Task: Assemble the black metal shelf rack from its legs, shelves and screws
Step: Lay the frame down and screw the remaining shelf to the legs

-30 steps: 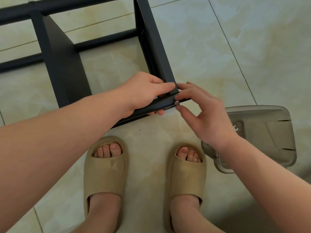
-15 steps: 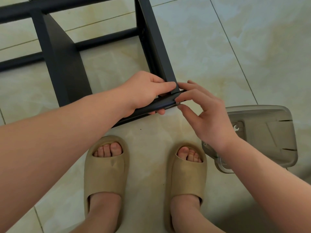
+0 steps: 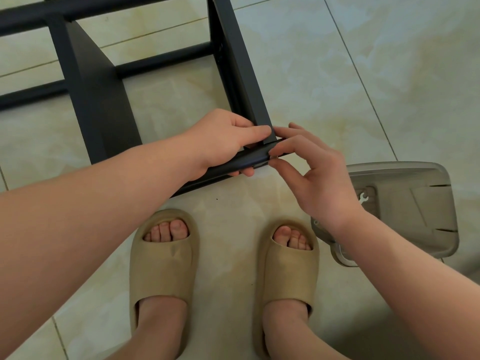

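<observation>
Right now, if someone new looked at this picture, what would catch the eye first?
Both hands meet at the near corner of the black rack frame: the left hand grips its bar, the right hand pinches a small screw there. Below stand two feet in beige slippers; at the right lies a grey translucent tray.

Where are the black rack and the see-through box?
black rack [image 3: 104, 105], head view, on its flat shelf panel.
see-through box [image 3: 394, 168], head view, on its far rim.
</observation>
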Tool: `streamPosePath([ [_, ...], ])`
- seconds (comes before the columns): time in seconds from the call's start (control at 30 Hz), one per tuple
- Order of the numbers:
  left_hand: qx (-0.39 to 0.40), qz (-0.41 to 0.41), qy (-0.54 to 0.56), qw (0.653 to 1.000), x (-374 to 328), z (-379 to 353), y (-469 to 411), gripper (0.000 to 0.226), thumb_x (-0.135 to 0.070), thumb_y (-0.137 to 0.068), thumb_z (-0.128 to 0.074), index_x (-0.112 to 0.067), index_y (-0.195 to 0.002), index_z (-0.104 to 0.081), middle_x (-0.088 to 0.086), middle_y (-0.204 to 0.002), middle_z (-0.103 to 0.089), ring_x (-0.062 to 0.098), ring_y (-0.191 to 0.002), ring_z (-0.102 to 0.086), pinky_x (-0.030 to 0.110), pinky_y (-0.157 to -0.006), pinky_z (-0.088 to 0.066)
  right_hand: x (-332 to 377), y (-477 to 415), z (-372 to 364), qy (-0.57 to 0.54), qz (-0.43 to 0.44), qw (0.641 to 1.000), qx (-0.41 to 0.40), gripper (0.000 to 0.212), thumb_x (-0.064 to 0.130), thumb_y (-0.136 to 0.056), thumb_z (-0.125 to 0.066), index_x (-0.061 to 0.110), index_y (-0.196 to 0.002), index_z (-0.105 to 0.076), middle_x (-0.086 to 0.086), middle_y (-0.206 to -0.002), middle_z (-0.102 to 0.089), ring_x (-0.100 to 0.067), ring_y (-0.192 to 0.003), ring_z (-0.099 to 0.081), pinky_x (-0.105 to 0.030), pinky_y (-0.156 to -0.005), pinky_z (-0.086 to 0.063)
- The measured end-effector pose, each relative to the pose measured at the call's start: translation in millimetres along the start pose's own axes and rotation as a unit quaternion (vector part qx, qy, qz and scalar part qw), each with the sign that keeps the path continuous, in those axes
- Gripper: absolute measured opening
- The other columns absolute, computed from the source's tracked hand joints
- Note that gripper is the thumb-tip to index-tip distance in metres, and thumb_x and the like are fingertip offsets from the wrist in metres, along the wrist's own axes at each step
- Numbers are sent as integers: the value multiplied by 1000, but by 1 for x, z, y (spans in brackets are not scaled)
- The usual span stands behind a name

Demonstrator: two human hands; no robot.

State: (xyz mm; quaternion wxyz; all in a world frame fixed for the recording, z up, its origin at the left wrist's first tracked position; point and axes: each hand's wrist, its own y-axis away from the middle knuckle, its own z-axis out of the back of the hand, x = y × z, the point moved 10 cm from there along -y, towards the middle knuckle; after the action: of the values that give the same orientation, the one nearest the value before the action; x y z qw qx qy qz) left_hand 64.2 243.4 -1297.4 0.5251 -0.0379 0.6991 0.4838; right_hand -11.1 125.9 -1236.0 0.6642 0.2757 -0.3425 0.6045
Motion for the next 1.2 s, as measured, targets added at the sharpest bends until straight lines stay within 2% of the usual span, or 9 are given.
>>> streamPosePath([
  [0.1,1,1,0,1000,0,0,0,24,-39,-94,-66,-18,-88,-75,7,-84,-77,24,-63,-74,28,-52,-55,-1,-1,1,13,-22,999,-24,17,10,-91,-73,0,-83,-61,-6,-123,-70,-8,-130,-50,-24,-110,-39],
  [0.17,2,2,-1,1000,0,0,1,24,-39,-94,-66,-18,-90,-75,8,-84,-77,24,-64,-74,28,-52,-55,-3,-1,0,29,-36,999,-20,25,14,-91,-75,1,-79,-58,0,-125,-68,-18,-133,-53,-30,-106,-43],
  [0.23,2,3,-2,1000,0,0,1,25,-39,-95,-66,-17,-91,-76,8,-83,-77,23,-63,-74,28,-52,-55,-3,-1,1,26,-38,999,-10,24,16,-90,-76,2,-82,-58,3,-125,-68,-23,-130,-56,-38,-104,-46],
  [0.37,0,3,-2,1000,-1,0,1,24,-38,-95,-66,-17,-91,-75,8,-80,-77,23,-63,-74,28,-52,-55,-6,-4,3,-28,-53,998,27,22,12,-89,-75,6,-101,-57,12,-121,-68,-12,-112,-65,-43,-99,-51],
  [0.57,-1,6,-1,1000,0,1,0,23,-39,-94,-66,-19,-91,-75,6,-79,-77,24,-64,-74,26,-51,-55,-14,-13,3,-42,-107,993,33,19,12,-86,-77,12,-89,-59,23,-106,-69,-9,-100,-67,-38,-93,-52],
  [0.73,-5,6,-1,1000,0,1,1,24,-39,-94,-66,-17,-94,-75,6,-84,-77,24,-65,-75,26,-50,-55,-13,-14,2,-50,-126,990,42,19,12,-84,-78,16,-83,-59,27,-102,-68,-6,-96,-66,-41,-90,-53],
  [0.93,-8,6,-4,1000,-1,2,1,24,-39,-94,-67,-16,-92,-73,4,-81,-77,26,-66,-75,28,-53,-55,-13,-20,2,-39,-128,989,64,20,13,-84,-77,18,-95,-62,12,-93,-69,-20,-90,-62,-44,-86,-53],
  [1.07,-6,6,1,1000,-1,1,0,23,-38,-94,-68,-16,-89,-72,3,-76,-76,26,-64,-75,28,-52,-55,-7,-23,2,7,-93,992,90,24,15,-85,-76,22,-100,-59,16,-94,-64,-7,-92,-59,-35,-86,-51],
  [1.2,-2,5,3,1000,0,1,-1,24,-39,-93,-68,-17,-90,-75,5,-80,-77,26,-65,-75,28,-53,-56,0,-20,4,44,-47,996,67,17,16,-87,-75,12,-100,-65,2,-98,-67,-21,-92,-63,-47,-83,-51],
])
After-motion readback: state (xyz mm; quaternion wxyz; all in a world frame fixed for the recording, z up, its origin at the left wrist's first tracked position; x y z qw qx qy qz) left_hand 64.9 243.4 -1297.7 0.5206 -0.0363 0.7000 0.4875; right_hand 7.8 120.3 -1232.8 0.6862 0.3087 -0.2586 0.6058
